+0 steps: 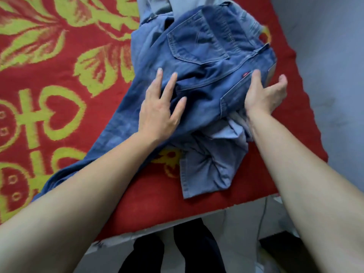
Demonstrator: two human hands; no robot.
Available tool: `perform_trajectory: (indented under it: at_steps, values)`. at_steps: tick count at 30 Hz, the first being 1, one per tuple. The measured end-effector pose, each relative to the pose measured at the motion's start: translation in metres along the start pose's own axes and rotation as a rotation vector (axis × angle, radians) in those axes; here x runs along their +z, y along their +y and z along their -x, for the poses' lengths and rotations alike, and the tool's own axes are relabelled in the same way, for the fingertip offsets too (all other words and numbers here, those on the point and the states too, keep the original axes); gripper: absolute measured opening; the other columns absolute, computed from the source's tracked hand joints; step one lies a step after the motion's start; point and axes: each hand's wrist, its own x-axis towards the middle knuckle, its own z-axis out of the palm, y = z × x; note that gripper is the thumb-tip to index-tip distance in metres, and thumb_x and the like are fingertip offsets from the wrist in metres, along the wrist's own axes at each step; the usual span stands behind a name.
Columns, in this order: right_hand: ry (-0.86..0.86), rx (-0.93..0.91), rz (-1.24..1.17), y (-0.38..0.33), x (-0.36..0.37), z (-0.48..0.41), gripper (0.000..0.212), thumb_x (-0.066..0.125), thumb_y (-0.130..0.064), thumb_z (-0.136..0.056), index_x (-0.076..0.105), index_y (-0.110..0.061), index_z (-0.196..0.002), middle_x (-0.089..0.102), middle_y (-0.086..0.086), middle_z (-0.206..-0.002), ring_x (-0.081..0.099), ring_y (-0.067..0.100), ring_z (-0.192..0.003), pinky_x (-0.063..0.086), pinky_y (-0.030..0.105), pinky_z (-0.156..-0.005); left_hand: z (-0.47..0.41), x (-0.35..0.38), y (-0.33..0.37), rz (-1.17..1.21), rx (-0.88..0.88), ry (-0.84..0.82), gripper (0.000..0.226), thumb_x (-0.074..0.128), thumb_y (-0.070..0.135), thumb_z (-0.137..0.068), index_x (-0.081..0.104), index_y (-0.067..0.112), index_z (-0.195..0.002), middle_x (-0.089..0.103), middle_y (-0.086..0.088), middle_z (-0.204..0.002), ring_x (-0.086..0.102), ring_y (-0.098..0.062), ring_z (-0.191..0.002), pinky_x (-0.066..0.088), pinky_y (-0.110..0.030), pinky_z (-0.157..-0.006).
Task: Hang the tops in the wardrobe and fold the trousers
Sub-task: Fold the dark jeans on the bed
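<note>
Currently the step in hand looks like folding the jeans [199, 62], which lie seat-up on the bed [149, 196] near its right-hand edge — back pockets and waistband toward the far right, one leg trailing down to the lower left under the left forearm. Left hand [159, 107] lies flat on the denim with fingers spread wide, pressing, gripping nothing. Right hand [264, 93] is cupped open against the waistband side, fingers on top of the cloth, thumb out to the right and clear of it; not closed on anything that I can see. A paler blue garment [212, 164] is bunched under and in front of the jeans, touching them, and another light piece [155, 4] shows at the top edge — whether either is a top or trousers I cannot tell. No wardrobe in view. To do this well, I judge the jeans should first be drawn clear of the paler garment, so the fold does not trap it. Then lay one leg over the other with back pockets outward, seams matched, and smooth from the seat toward the hems with the flat left hand while the right steadies the waistband. Denim is stiff and holds a crease — a ridge left in now will likely stay. Keep the bundle away from the bed's right edge, where it could slide off.
</note>
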Motion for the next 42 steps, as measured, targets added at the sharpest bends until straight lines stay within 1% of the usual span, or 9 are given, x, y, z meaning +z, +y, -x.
perform_trajectory:
  at_steps: [5, 10, 17, 20, 24, 29, 34, 39, 42]
  values:
    - [-0.223, 0.303, -0.157, -0.003, 0.021, -0.046, 0.105, 0.068, -0.06, -0.081, 0.018, -0.006, -0.155, 0.033, 0.015, -0.155, 0.039, 0.029, -0.14, 0.035, 0.036, -0.113, -0.037, 0.031, -0.006, -0.179, -0.16, -0.477, 0.061, 0.038, 0.053, -0.099, 0.015, 0.038, -0.154, 0.002, 0.0, -0.164, 0.008, -0.028, -0.15, 0.023, -0.048, -0.118]
    - [-0.338, 0.339, -0.154, 0.003, 0.035, -0.096, 0.122, 0.089, -0.062, -0.045, 0.043, -0.005, -0.142, 0.053, 0.009, -0.14, 0.059, 0.025, -0.12, 0.053, 0.042, -0.098, -0.092, 0.059, -0.012, -0.273, -0.208, -0.657, 0.065, 0.038, 0.057, -0.097, 0.014, 0.037, -0.154, 0.003, -0.002, -0.164, 0.016, -0.031, -0.148, 0.02, -0.045, -0.119]
    - [-0.324, 0.076, -0.009, 0.014, 0.035, -0.09, 0.049, 0.08, -0.045, -0.064, 0.059, -0.035, -0.107, 0.041, 0.0, -0.115, 0.05, 0.019, -0.112, 0.045, 0.026, -0.098, -0.101, 0.056, -0.017, -0.125, -0.26, -0.684, 0.066, 0.05, 0.05, -0.095, 0.021, 0.036, -0.153, 0.005, -0.002, -0.164, 0.014, -0.024, -0.149, 0.014, -0.036, -0.121]
    - [-0.249, -0.281, 0.018, 0.004, 0.023, -0.048, 0.043, 0.079, -0.032, -0.069, 0.055, -0.025, -0.104, 0.037, 0.001, -0.12, 0.042, 0.003, -0.11, 0.039, 0.026, -0.103, -0.095, 0.037, -0.015, 0.225, -0.358, -0.633, 0.058, 0.058, 0.023, -0.091, 0.042, 0.03, -0.147, 0.023, 0.001, -0.16, 0.025, -0.011, -0.145, 0.019, -0.021, -0.116]
    - [-0.3, -0.587, 0.192, -0.001, 0.006, 0.037, 0.052, 0.075, -0.043, -0.066, 0.049, -0.024, -0.106, 0.013, 0.02, -0.156, 0.025, 0.034, -0.144, 0.027, 0.032, -0.111, -0.056, -0.004, -0.025, 0.718, -0.635, -0.446, 0.034, 0.045, 0.024, -0.093, 0.069, 0.028, -0.117, 0.066, 0.011, -0.1, 0.059, 0.001, -0.089, 0.044, -0.025, -0.083]
    - [-0.363, -0.753, 0.273, 0.012, -0.024, 0.147, 0.057, 0.084, -0.042, -0.061, 0.047, -0.025, -0.101, 0.036, 0.015, -0.135, 0.045, 0.029, -0.122, 0.045, 0.035, -0.094, 0.005, -0.069, -0.05, 0.996, -0.833, -0.306, 0.073, 0.034, 0.079, -0.085, 0.05, 0.028, -0.135, 0.064, 0.001, -0.124, 0.058, -0.015, -0.113, 0.049, -0.041, -0.08]
    - [-0.48, -0.956, 0.309, 0.022, -0.061, 0.275, 0.044, 0.075, -0.034, -0.072, 0.056, -0.033, -0.112, 0.04, 0.003, -0.114, 0.057, 0.028, -0.099, 0.053, 0.034, -0.076, 0.054, -0.148, -0.047, 1.174, -0.8, -0.174, 0.087, 0.07, 0.069, -0.068, 0.045, 0.021, -0.135, 0.056, -0.005, -0.132, 0.062, -0.026, -0.112, 0.054, -0.052, -0.089]
    - [-0.674, -1.007, 0.456, 0.014, -0.1, 0.372, 0.052, 0.073, -0.049, -0.063, 0.056, -0.023, -0.104, 0.041, 0.003, -0.102, 0.055, 0.025, -0.086, 0.052, 0.034, -0.076, 0.11, -0.214, -0.059, 0.721, -0.646, 0.001, 0.055, 0.058, -0.001, -0.078, 0.054, 0.013, -0.131, 0.066, -0.007, -0.114, 0.065, -0.018, -0.094, 0.052, -0.018, -0.075]
    - [-0.799, -0.884, 0.535, 0.001, -0.127, 0.394, 0.048, 0.064, -0.059, -0.063, 0.058, -0.025, -0.096, 0.045, -0.002, -0.097, 0.058, 0.02, -0.082, 0.05, 0.031, -0.073, 0.146, -0.259, -0.083, 0.521, -0.674, 0.066, 0.026, 0.05, 0.007, -0.074, 0.067, 0.018, -0.091, 0.071, -0.01, -0.092, 0.066, -0.03, -0.088, 0.056, -0.039, -0.075]
